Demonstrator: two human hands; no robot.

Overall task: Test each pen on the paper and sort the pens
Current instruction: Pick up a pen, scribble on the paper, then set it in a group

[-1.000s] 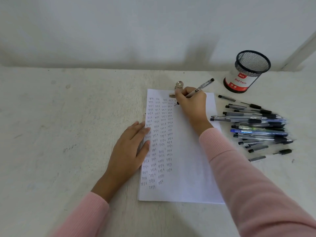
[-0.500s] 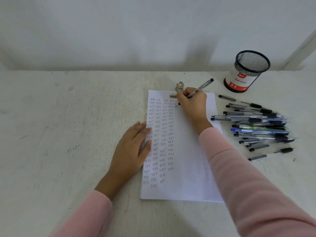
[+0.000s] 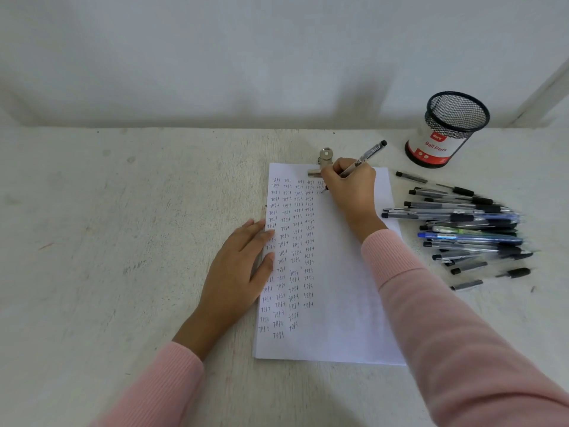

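Observation:
A white sheet of paper [image 3: 338, 303] lies in the middle of the table, its left half filled with columns of the handwritten word "test". My right hand [image 3: 351, 189] grips a clear black-capped pen [image 3: 366, 157] with the tip down on the paper near its top, at the head of a new column. My left hand [image 3: 243, 263] lies flat, palm down, on the paper's left edge. A pile of several pens [image 3: 462, 223], mostly black with one blue and one green, lies right of the paper.
A black mesh pen cup [image 3: 446, 131] with a red and white "Ball Pens" label stands at the back right. A metal clip [image 3: 324, 160] holds the paper's top edge. A white wall runs behind the table, with a white post at the far right.
My right hand has shifted slightly down the page while writing with the pen. My left hand stays flat on the paper's edge.

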